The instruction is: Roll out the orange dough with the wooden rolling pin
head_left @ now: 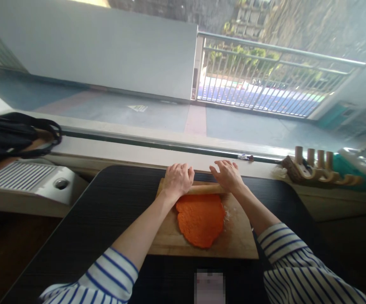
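A flattened sheet of orange dough [200,218] lies on a wooden board [236,242] on a black table [107,211]. A wooden rolling pin [203,189] lies across the far end of the dough. My left hand [178,178] rests on the pin's left end with its fingers curled over it. My right hand [227,175] presses on the pin's right end with its fingers stretched forward and flat. Both arms wear blue-and-white striped sleeves.
A window sill [157,154] runs behind the table, with glass and a railed balcony beyond. A wooden rack with pegs [316,169] stands at the right on the sill. A white striped appliance [27,179] and a black bag [8,137] sit at the left.
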Demonstrator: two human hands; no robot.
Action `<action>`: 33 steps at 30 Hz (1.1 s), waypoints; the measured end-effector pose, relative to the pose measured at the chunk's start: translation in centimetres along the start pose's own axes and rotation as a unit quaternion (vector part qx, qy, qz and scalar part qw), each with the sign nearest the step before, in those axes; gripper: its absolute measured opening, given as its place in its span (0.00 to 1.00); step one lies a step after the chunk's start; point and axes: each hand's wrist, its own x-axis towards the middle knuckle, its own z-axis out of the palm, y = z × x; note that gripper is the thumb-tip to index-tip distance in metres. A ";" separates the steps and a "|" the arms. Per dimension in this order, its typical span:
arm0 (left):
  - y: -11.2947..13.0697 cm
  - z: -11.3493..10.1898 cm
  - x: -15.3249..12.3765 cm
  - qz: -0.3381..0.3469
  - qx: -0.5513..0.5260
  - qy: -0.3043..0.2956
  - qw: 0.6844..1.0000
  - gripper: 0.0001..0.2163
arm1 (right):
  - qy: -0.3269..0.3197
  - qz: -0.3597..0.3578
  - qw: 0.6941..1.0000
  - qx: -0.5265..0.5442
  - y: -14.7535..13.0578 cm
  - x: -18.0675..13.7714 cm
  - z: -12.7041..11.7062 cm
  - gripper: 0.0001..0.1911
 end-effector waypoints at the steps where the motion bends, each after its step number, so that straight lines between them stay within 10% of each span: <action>1: 0.1 -0.1 -0.4 0.003 0.000 0.001 1.000 0.17 | -0.003 -0.003 1.000 0.006 0.0 -0.5 -0.1 0.20; 23: 1.8 -1.1 -13.9 0.098 0.033 0.031 0.994 0.25 | -0.027 -0.104 0.994 -0.013 -1.1 -15.7 -1.3 0.28; 33: 1.6 -4.0 -15.2 0.096 -0.037 0.009 0.995 0.09 | -0.018 -0.215 0.975 0.043 0.7 -14.3 -3.3 0.17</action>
